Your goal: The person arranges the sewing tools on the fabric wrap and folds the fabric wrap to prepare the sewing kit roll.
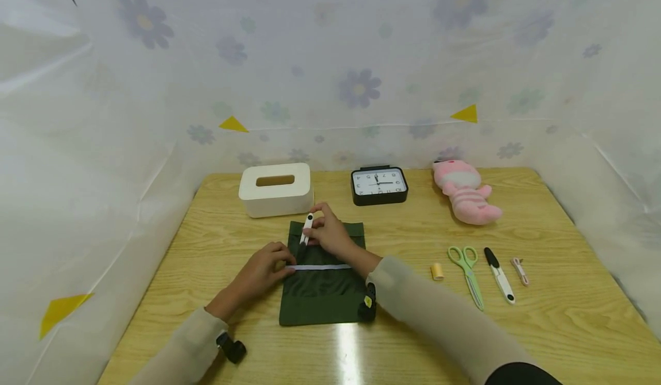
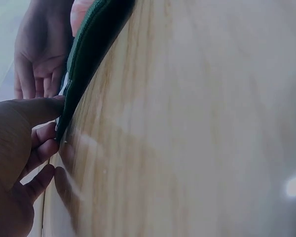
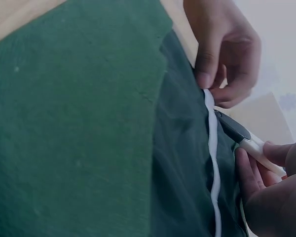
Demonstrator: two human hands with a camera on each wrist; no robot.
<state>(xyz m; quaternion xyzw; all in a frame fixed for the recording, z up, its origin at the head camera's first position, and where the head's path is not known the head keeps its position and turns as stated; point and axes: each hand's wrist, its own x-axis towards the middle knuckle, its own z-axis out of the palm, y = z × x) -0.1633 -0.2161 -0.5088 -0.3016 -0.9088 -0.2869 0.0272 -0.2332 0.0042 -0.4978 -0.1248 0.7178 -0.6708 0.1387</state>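
A dark green cloth piece (image 1: 320, 309) lies on the table with a white strip (image 1: 322, 267) running across its middle. At the strip's left end, my left hand (image 1: 264, 269) pinches the cloth's edge; the left wrist view shows the fingers around that edge. My right hand (image 1: 333, 237) holds what look like white thread snips (image 1: 307, 224) with a dark end, above the upper left of the cloth. In the right wrist view, the dark end of the snips (image 3: 254, 148) points toward the strip, close to the left hand's fingertips.
Behind the cloth stand a white tissue box (image 1: 276, 195) and a black-framed clock (image 1: 379, 185). A pink plush toy (image 1: 467, 193) lies at the back right. Right of the cloth are a yellow thread spool (image 1: 437, 271), green scissors (image 1: 469, 273), capped white snips (image 1: 500, 276) and a pink cord bundle (image 1: 520, 271).
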